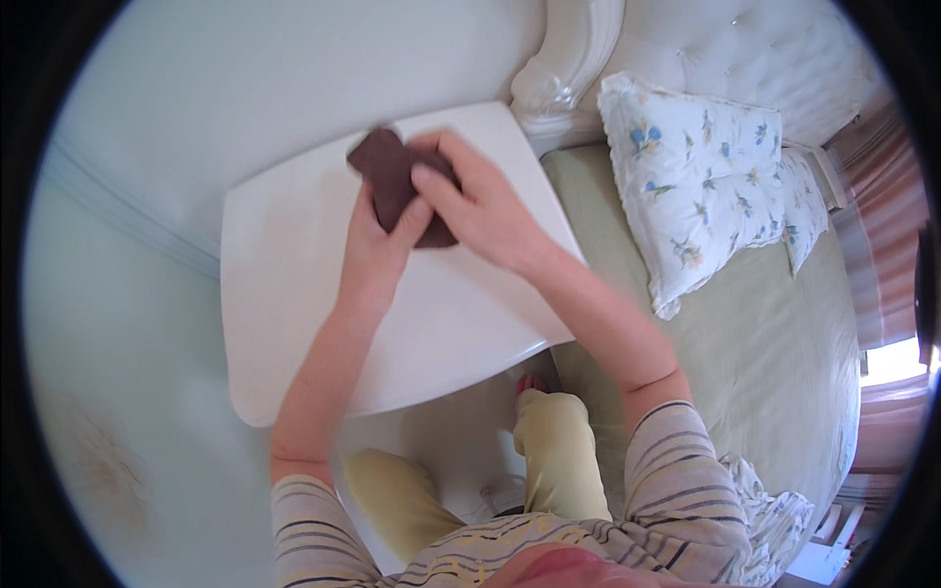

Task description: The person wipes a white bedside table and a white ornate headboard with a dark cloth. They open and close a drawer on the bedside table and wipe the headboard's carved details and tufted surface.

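A dark brown cloth (397,184), folded or bunched, is held in both hands above a white tabletop (309,294). My left hand (378,235) grips its lower left side, with the thumb across the front. From the right, my right hand (470,198) pinches the cloth, its thumb pressed on the front and its fingers curled behind. One corner of the cloth sticks up past the hands at the upper left. Whether anything is wrapped inside the cloth cannot be seen.
A bed with a pale green sheet (742,367) adjoins the table's right side. On it lies a white floral pillow (698,191) against a tufted headboard (720,51). A pale wall (132,242) borders the table at the left and back. My legs are below the table's front edge.
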Demonstrator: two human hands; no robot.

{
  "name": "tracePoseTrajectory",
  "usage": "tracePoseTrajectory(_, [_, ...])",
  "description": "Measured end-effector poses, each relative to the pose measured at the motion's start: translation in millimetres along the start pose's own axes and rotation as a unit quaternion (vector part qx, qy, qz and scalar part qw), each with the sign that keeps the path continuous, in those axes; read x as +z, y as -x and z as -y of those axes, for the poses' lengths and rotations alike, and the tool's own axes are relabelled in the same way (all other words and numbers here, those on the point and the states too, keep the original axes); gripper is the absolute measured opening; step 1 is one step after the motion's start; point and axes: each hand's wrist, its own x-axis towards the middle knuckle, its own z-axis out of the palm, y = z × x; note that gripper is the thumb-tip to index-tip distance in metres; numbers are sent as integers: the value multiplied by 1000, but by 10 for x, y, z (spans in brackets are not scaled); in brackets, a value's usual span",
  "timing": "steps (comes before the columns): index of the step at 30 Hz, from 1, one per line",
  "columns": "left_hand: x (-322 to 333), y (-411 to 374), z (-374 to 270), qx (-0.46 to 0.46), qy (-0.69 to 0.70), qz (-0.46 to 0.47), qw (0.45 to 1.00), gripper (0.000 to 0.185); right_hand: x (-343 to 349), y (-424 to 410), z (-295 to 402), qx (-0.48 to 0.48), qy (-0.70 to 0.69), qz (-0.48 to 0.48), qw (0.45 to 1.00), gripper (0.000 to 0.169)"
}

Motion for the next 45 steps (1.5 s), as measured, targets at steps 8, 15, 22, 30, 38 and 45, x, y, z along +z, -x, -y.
tracePoseTrajectory(8, [602, -573, -829, -5, -109, 64, 992, 48, -1227, 262, -278, 161, 86, -236, 954, 32])
tracePoseTrajectory(15, [1448, -988, -1477, -35, -95, 116, 988, 48, -2734, 2144, -1842, 488, 1, -672, 557, 69])
tracePoseTrajectory(22, [2028, -753, -1253, -193, -86, 118, 970, 42, -3146, 2147, -1771, 392, -67, -706, 586, 70])
tracePoseTrajectory(30, [2611, -944, -1749, -255, -94, 158, 949, 44, -3135, 3154, -148, 397, 16, -736, 547, 57])
tracePoseTrajectory(38, [3252, -1475, -2255, -148, -54, 131, 979, 53, -2808, 1970, 648, 493, -169, -409, 749, 53])
tracePoseTrajectory(45, [3472, -1925, -2619, 39, -141, 215, 965, 59, -3323, -350, 2083, 135, -273, -299, 904, 55])
